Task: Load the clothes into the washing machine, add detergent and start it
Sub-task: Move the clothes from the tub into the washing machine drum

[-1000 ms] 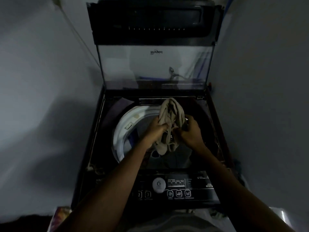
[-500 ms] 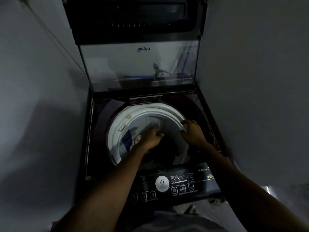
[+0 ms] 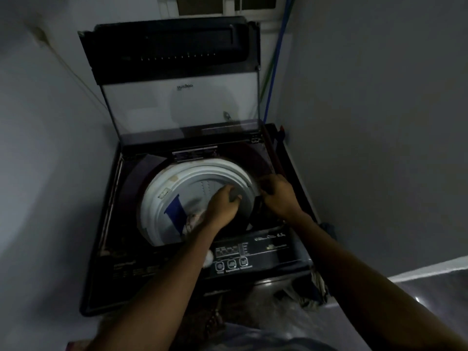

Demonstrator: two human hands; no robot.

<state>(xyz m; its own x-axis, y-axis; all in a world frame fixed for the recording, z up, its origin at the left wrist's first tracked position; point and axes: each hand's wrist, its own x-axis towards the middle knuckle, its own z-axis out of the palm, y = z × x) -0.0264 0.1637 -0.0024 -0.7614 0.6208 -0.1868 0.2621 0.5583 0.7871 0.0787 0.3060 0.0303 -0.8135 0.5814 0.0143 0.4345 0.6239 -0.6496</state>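
The top-load washing machine [image 3: 111, 224] stands with its glass lid [image 3: 177, 107] raised. Inside its white drum rim [image 3: 162, 196] a pale garment [image 3: 193, 220] lies low, and a dark garment [image 3: 244, 216] fills the right side. My left hand [image 3: 222, 205] reaches into the drum, fingers curled on a fold of the dark garment. My right hand [image 3: 278, 196] is at the drum's right rim, its fingers curled into the same dark cloth. The light is dim and the grip is hard to see.
The control panel [image 3: 253, 252] with round buttons runs along the machine's front edge. Walls close in on the left and right. A heap of clothes [image 3: 314, 292] lies on the floor at the machine's right front corner. A blue hose [image 3: 276, 59] runs down the back wall.
The pale garment that both hands held above the drum a second ago now lies inside it. Both hands dropped into the drum and now grip dark cloth at the right side.
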